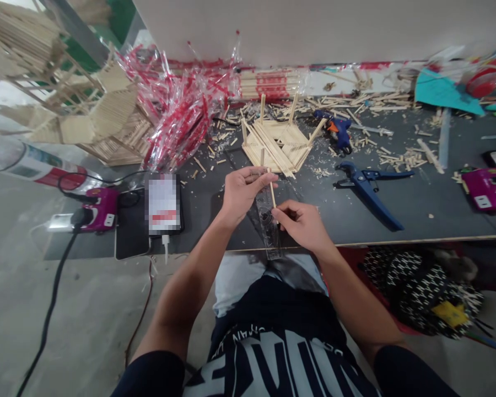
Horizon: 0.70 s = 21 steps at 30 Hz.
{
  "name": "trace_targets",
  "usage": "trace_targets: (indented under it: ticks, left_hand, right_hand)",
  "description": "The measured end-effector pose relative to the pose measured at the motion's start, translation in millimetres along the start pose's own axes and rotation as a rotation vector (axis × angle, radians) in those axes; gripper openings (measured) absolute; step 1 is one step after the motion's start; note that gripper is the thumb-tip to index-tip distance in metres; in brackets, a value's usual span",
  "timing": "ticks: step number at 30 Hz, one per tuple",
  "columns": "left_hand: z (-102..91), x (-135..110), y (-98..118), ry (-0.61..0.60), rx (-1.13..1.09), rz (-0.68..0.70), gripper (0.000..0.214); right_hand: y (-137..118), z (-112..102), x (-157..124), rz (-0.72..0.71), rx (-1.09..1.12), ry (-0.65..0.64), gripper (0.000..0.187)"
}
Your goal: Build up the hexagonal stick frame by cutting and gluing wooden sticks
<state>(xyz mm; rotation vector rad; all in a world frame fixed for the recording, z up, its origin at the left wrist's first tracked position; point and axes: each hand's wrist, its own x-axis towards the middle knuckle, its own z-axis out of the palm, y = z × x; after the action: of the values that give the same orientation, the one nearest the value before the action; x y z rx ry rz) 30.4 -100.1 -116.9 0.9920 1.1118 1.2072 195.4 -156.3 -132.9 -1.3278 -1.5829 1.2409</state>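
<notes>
My left hand (243,190) is curled with its fingertips pinched on the top of a thin wooden stick (271,190). My right hand (300,220) pinches the lower end of the same stick. Both hands rest over a clear plastic ruler (268,223) lying on the dark table (438,187) near its front edge. Just beyond the hands stands a small upturned frame of wooden sticks (276,140) with legs pointing up.
Blue cutting pliers (370,187) and a blue glue gun (337,129) lie right of the frame. Stick offcuts litter the back. Red-and-clear wrappers (182,110) pile at left beside a stick model (107,121). A phone (163,204) and magenta devices (101,209) (485,187) flank me.
</notes>
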Motion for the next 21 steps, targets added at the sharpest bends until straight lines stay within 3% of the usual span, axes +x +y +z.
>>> trace_targets:
  ticks: [11, 21]
  left_hand:
    - [-0.4, 0.9, -1.8, 0.005, -0.015, 0.008, 0.050]
    - [-2.2, 1.7, -4.3, 0.009, -0.019, -0.002, 0.042]
  right_hand:
    - [0.8, 2.7, -1.0, 0.017, -0.006, 0.038, 0.028]
    - [-0.8, 5.3, -1.7, 0.074, 0.004, 0.078, 0.026]
